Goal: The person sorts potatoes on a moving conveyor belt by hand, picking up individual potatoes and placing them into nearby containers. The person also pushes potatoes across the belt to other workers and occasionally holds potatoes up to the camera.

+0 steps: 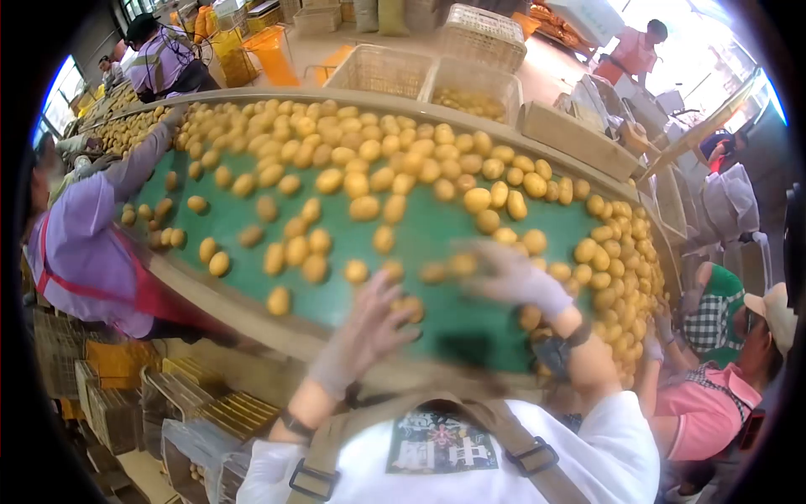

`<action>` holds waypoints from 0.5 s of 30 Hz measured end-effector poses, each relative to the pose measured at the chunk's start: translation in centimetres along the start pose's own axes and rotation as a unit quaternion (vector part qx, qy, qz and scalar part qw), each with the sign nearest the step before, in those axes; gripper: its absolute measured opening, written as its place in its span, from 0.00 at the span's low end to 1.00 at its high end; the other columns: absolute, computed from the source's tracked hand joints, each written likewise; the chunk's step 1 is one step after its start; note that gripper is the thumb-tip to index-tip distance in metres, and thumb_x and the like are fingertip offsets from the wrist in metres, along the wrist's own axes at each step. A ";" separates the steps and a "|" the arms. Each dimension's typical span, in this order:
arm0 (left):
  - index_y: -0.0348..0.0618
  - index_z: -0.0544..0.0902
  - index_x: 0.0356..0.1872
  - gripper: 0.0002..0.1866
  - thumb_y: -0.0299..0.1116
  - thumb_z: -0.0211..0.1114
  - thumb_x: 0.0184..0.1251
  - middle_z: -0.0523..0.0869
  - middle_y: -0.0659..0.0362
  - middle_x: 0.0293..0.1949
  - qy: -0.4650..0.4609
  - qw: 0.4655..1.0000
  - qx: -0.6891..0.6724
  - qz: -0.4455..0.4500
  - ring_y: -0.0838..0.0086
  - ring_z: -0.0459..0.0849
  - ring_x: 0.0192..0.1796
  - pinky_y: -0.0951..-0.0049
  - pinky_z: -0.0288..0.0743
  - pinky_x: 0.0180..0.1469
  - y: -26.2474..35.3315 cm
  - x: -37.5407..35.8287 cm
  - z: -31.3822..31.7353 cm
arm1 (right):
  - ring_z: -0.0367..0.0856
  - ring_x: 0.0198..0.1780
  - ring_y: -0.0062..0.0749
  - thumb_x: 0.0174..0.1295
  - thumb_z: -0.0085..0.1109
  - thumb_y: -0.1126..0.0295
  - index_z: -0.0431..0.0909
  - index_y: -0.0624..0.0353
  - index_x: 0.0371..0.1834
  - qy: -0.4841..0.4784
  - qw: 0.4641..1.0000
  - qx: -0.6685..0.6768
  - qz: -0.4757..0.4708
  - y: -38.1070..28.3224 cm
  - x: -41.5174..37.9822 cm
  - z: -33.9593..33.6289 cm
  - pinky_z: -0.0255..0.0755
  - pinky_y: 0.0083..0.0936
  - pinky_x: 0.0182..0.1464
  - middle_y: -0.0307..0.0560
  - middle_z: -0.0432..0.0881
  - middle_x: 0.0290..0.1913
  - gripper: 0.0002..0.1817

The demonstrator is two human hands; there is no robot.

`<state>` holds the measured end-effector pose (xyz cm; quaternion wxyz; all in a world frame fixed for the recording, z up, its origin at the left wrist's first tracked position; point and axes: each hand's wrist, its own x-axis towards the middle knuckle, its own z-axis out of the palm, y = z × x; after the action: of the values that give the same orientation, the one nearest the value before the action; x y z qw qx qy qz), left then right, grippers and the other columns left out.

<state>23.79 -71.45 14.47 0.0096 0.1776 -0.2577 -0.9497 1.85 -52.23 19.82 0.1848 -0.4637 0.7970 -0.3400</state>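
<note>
Many yellow-brown potatoes [365, 207] lie spread over a green sorting belt [327, 290]. My left hand [365, 326], in a pale thin glove, hovers over the near side of the belt with its fingers apart. Right beside its fingertips are a blurred potato [392, 270] and another potato [409, 308], partly behind the fingers. My right hand [516, 279], gloved too, reaches leftward over the belt, its fingers smeared by motion. A potato [462, 265] overlaps those fingers, and whether they grip it I cannot tell.
Potatoes pile up densely [621, 286] at the belt's right end. A co-worker in purple [92, 239] reaches over the belt at left; another in pink [714, 412] works at right. Crates [378, 71] stand beyond the far rim, and wooden racks [222, 407] at lower left.
</note>
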 end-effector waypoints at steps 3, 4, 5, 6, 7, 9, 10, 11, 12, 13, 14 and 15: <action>0.42 0.75 0.71 0.25 0.26 0.63 0.74 0.84 0.56 0.54 -0.008 0.918 0.367 0.148 0.65 0.85 0.58 0.61 0.81 0.61 0.9 -1.6 0.6 | 0.84 0.55 0.52 0.63 0.65 0.61 0.76 0.54 0.69 -0.003 0.998 -0.056 -0.042 0.3 2.7 0.7 0.79 0.43 0.56 0.57 0.84 0.58 0.29; 0.42 0.76 0.70 0.24 0.23 0.63 0.73 0.84 0.56 0.51 -0.013 0.782 0.573 0.245 0.65 0.85 0.58 0.62 0.81 0.62 1.4 -2.8 0.9 | 0.84 0.56 0.55 0.64 0.65 0.61 0.76 0.54 0.69 0.019 0.996 -0.083 -0.006 1.3 4.5 -0.2 0.79 0.44 0.57 0.57 0.84 0.59 0.29; 0.41 0.77 0.67 0.21 0.27 0.62 0.75 0.84 0.56 0.47 0.024 0.814 0.535 0.225 0.68 0.85 0.49 0.68 0.83 0.51 1.7 -4.5 0.5 | 0.83 0.57 0.56 0.64 0.64 0.60 0.77 0.53 0.68 0.060 0.982 -0.181 -0.009 4.0 6.2 -1.0 0.78 0.45 0.58 0.57 0.84 0.59 0.28; 0.41 0.78 0.65 0.18 0.31 0.61 0.77 0.84 0.57 0.43 0.060 0.843 0.494 0.203 0.70 0.86 0.41 0.73 0.84 0.41 2.0 -6.7 -0.9 | 0.83 0.58 0.56 0.63 0.64 0.59 0.77 0.53 0.67 0.075 0.968 -0.238 0.011 6.4 7.1 -1.5 0.77 0.45 0.59 0.57 0.84 0.58 0.28; 0.40 0.79 0.61 0.16 0.33 0.59 0.78 0.83 0.57 0.41 0.052 0.949 0.272 0.153 0.74 0.82 0.33 0.79 0.76 0.30 2.5 -8.2 -4.3 | 0.83 0.58 0.55 0.63 0.64 0.57 0.77 0.53 0.66 0.089 0.952 -0.293 0.032 8.7 7.9 -1.9 0.76 0.45 0.60 0.57 0.84 0.57 0.28; 0.40 0.80 0.55 0.13 0.35 0.58 0.80 0.81 0.57 0.37 0.093 0.987 0.023 0.131 0.80 0.73 0.21 0.86 0.60 0.16 3.6 -11.6 -10.6 | 0.82 0.60 0.52 0.61 0.67 0.51 0.78 0.52 0.66 0.062 0.939 -0.318 0.116 10.7 8.9 -2.3 0.74 0.44 0.63 0.55 0.85 0.55 0.31; 0.40 0.81 0.53 0.11 0.35 0.57 0.80 0.80 0.58 0.35 0.145 0.975 0.012 0.170 0.82 0.68 0.17 0.87 0.52 0.13 3.9 -13.3 -12.9 | 0.82 0.60 0.52 0.61 0.65 0.52 0.78 0.52 0.64 0.054 0.946 -0.296 0.124 10.0 9.1 -2.5 0.75 0.46 0.61 0.56 0.85 0.56 0.30; 0.40 0.80 0.53 0.12 0.35 0.57 0.80 0.80 0.57 0.36 0.240 0.954 -0.016 0.176 0.83 0.68 0.17 0.87 0.53 0.13 3.9 -14.9 -16.1 | 0.82 0.60 0.53 0.61 0.64 0.52 0.78 0.52 0.63 0.043 0.952 -0.273 0.132 8.4 8.9 -2.6 0.76 0.47 0.60 0.56 0.84 0.57 0.28; 0.40 0.80 0.54 0.12 0.36 0.57 0.80 0.80 0.57 0.36 0.334 0.924 -0.042 0.179 0.83 0.69 0.18 0.87 0.55 0.14 3.7 -16.0 -18.9 | 0.82 0.60 0.54 0.62 0.62 0.53 0.78 0.52 0.61 0.032 0.957 -0.249 0.142 6.8 8.6 -2.5 0.76 0.49 0.59 0.56 0.84 0.58 0.26; 0.41 0.82 0.49 0.13 0.40 0.57 0.81 0.78 0.59 0.36 0.342 0.920 -0.062 0.179 0.81 0.71 0.19 0.86 0.61 0.13 3.7 -16.5 -20.1 | 0.82 0.61 0.54 0.61 0.62 0.52 0.78 0.52 0.60 0.009 0.960 -0.239 0.149 5.2 8.6 -2.0 0.76 0.50 0.59 0.57 0.83 0.59 0.26; 0.41 0.82 0.49 0.13 0.40 0.57 0.81 0.79 0.59 0.37 0.317 0.928 -0.049 0.188 0.81 0.72 0.19 0.86 0.61 0.13 4.2 -16.0 -18.1 | 0.82 0.60 0.54 0.60 0.62 0.53 0.78 0.52 0.59 0.012 0.954 -0.264 0.140 5.0 9.1 -0.7 0.76 0.50 0.59 0.56 0.83 0.58 0.26; 0.41 0.82 0.49 0.13 0.40 0.58 0.81 0.79 0.58 0.38 0.292 0.935 -0.037 0.197 0.80 0.72 0.19 0.86 0.62 0.13 4.0 -15.5 -15.8 | 0.82 0.59 0.55 0.60 0.62 0.53 0.78 0.51 0.58 0.013 0.948 -0.289 0.130 5.2 9.6 0.8 0.76 0.50 0.58 0.56 0.84 0.57 0.25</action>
<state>43.42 -80.95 8.88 0.2784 0.3924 -0.2381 -0.8437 -5.64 -59.08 15.78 0.0754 -0.3849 0.9169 -0.0736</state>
